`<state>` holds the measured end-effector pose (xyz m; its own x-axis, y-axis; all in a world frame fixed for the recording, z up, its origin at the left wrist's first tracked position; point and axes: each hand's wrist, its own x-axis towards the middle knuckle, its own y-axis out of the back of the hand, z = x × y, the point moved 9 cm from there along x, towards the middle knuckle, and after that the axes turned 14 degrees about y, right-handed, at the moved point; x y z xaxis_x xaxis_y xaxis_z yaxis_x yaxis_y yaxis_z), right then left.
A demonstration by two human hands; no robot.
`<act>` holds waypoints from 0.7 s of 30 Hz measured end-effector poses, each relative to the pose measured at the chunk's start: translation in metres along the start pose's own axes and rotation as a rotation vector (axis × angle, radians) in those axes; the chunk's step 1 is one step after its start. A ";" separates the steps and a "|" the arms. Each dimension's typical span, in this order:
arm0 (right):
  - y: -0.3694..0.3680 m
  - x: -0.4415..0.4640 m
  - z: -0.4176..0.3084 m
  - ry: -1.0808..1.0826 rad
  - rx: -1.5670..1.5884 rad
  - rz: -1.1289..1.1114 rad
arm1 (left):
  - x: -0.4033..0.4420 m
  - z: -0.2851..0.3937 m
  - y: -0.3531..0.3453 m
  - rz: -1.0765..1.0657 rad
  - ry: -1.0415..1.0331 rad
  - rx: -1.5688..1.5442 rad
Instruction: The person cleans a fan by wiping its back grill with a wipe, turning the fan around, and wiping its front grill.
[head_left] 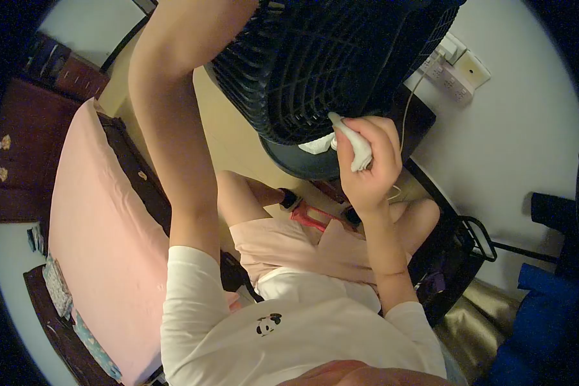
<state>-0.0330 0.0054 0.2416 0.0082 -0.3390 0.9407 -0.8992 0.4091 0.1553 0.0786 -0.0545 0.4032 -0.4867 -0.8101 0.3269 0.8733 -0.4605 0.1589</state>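
A black fan with a ribbed grille (302,71) fills the top middle of the view. My right hand (373,161) is closed around a folded white cloth or tissue (360,153), whose tip is at the lower part of the grille; whether it touches cannot be told. My left arm reaches up past the left side of the fan, and its hand is out of view beyond the top edge. Below the grille is a dark round base (289,161) with a white item (316,145) on it, partly hidden by the fan.
A pink-covered bed (103,244) stands at the left. At the upper right, a power strip (449,78) and a white socket box (473,68) are by the wall, with a pale cable (403,119) hanging. A red object (312,219) lies between my legs.
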 end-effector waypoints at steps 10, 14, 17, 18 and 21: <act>-0.015 0.014 -0.007 0.064 0.001 0.027 | -0.016 0.009 -0.008 0.300 -0.624 1.030; -0.013 0.002 -0.002 0.058 -0.044 0.007 | -0.013 0.010 -0.013 0.289 -0.553 1.108; -0.012 0.000 0.000 0.059 -0.044 0.013 | -0.015 0.010 -0.012 0.257 -0.588 0.902; -0.010 0.002 -0.001 0.065 -0.040 0.009 | -0.014 0.013 -0.012 0.360 -0.526 0.748; -0.010 0.010 0.000 0.039 -0.008 -0.025 | -0.022 0.013 -0.004 0.497 -0.427 0.591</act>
<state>-0.0237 -0.0023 0.2494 0.0480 -0.3156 0.9477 -0.8948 0.4080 0.1812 0.0863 -0.0303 0.4076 -0.1009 -0.6075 0.7879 0.9077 0.2680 0.3229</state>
